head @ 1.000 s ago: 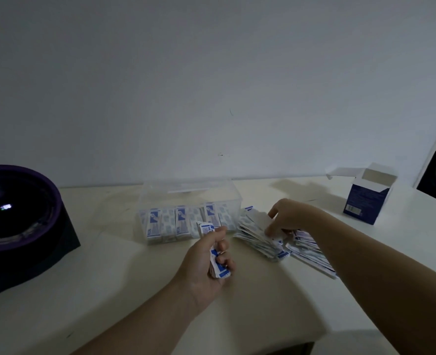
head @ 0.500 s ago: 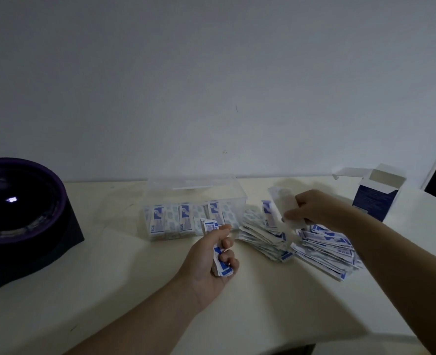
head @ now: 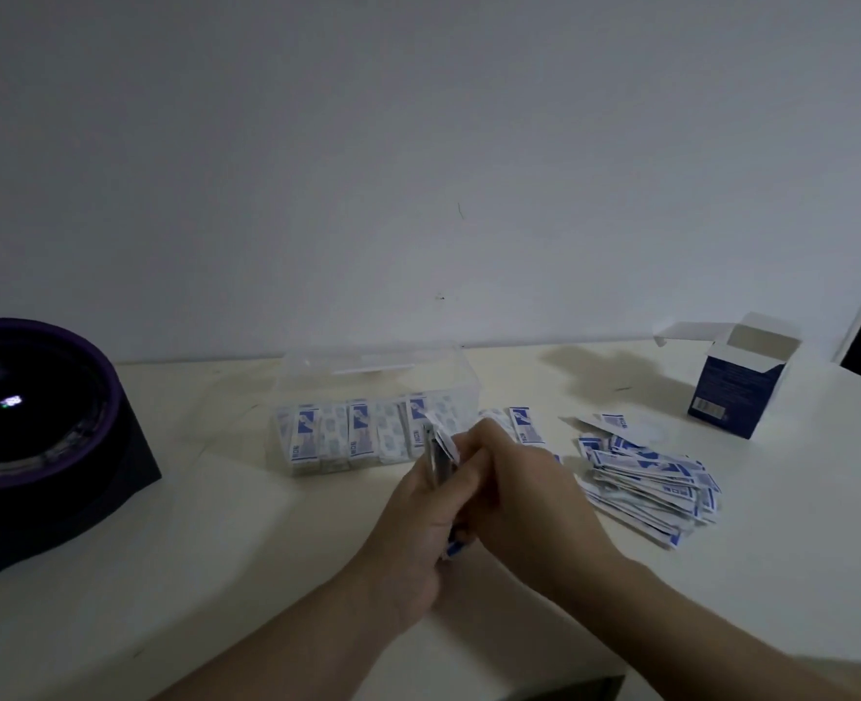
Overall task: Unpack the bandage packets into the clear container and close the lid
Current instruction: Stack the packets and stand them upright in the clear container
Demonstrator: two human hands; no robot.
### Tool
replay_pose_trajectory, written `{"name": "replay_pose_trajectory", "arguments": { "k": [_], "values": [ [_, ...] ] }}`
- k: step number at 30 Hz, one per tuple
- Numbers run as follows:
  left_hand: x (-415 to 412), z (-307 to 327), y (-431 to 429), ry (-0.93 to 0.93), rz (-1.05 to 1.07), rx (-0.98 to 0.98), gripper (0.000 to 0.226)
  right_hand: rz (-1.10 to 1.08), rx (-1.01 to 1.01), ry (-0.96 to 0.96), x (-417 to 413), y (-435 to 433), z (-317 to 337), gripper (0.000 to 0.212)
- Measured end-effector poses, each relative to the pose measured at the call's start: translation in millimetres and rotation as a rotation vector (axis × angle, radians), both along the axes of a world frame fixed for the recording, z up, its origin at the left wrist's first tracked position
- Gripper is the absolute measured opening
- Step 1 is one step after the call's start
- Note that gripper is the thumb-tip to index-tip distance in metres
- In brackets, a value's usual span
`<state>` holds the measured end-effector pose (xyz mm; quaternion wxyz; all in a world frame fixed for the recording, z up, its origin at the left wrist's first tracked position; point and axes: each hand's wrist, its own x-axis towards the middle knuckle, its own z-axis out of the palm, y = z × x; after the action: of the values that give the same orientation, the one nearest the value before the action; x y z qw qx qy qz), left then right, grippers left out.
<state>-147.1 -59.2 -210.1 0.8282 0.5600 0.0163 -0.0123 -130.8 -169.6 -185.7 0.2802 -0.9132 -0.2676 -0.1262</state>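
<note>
A clear container stands open near the wall, with a row of blue-and-white bandage packets upright along its front. My left hand is shut on a small stack of packets, held on edge just in front of the container. My right hand presses against that same stack from the right, fingers curled on it. A loose pile of packets lies on the table to the right of my hands. One more packet shows behind my right hand.
An open blue-and-white cardboard box stands at the far right. A dark round bowl-shaped object with a purple rim sits on a black base at the left. The cream table's front edge runs close below my arms.
My right hand lifted a packet from the pile and carried it left to the stack in my left hand. Both hands now meet on the stack. The view shifted slightly.
</note>
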Motion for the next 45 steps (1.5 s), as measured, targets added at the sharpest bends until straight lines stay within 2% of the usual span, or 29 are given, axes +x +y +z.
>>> {"name": "replay_pose_trajectory", "arguments": {
  "k": [2,5,8,10,12,15,17,19,21,23,26,28,30,32,34,35,38,42,45],
  "values": [
    [0,0,2,0.024,0.045,0.014,0.009,0.044,0.055,0.011,1,0,-5,0.023],
    [3,1,4,0.083,0.050,-0.038,0.023,0.200,0.123,0.086,2,-7,-2,0.025],
    [4,2,3,0.128,0.046,-0.123,0.016,0.263,0.201,0.216,10,-21,5,0.023],
    [5,1,3,0.148,0.066,-0.181,0.015,0.160,0.285,0.255,26,-32,12,0.011],
    [6,1,3,0.127,0.049,-0.211,0.018,-0.052,0.287,0.207,56,-42,14,0.010],
    [7,-1,4,0.094,0.032,-0.192,0.020,-0.282,0.065,0.222,102,-48,18,0.037],
    [8,-2,6,0.082,0.035,-0.198,0.018,-0.312,-0.156,0.329,120,-42,17,0.052],
    [9,-4,8,0.085,0.043,-0.210,0.017,-0.295,-0.243,0.467,126,-31,14,0.058],
    [9,-3,10,0.078,0.053,-0.220,0.018,-0.287,-0.246,0.544,129,-23,11,0.058],
    [10,-4,11,0.078,0.061,-0.252,0.018,-0.296,-0.251,0.540,132,-20,10,0.056],
    [11,-3,12,0.085,0.061,-0.275,0.018,-0.299,-0.057,0.594,138,-24,3,0.048],
    [12,-3,13,0.087,0.045,-0.274,0.019,-0.321,0.076,0.566,138,-32,0,0.037],
    [13,-4,14,0.088,0.038,-0.270,0.019,-0.358,0.199,0.374,133,-42,2,0.021],
    [15,-5,14,0.091,0.044,-0.275,0.020,-0.323,0.449,0.206,113,-45,10,0.012],
    [17,-5,12,0.105,0.074,-0.275,0.017,-0.138,0.727,0.244,75,-36,19,0.005],
    [18,-6,11,0.117,0.095,-0.263,0.018,-0.036,0.780,0.290,55,-28,19,0.003],
    [17,-10,8,0.177,0.144,-0.184,0.017,0.055,0.696,0.336,17,0,2,0.011],
    [14,-12,10,0.177,0.172,-0.214,0.049,-0.006,0.635,0.258,15,20,-19,0.013],
    [12,-11,8,0.135,0.161,-0.177,0.053,-0.017,0.482,0.179,17,24,-23,0.009]
  ]
}}
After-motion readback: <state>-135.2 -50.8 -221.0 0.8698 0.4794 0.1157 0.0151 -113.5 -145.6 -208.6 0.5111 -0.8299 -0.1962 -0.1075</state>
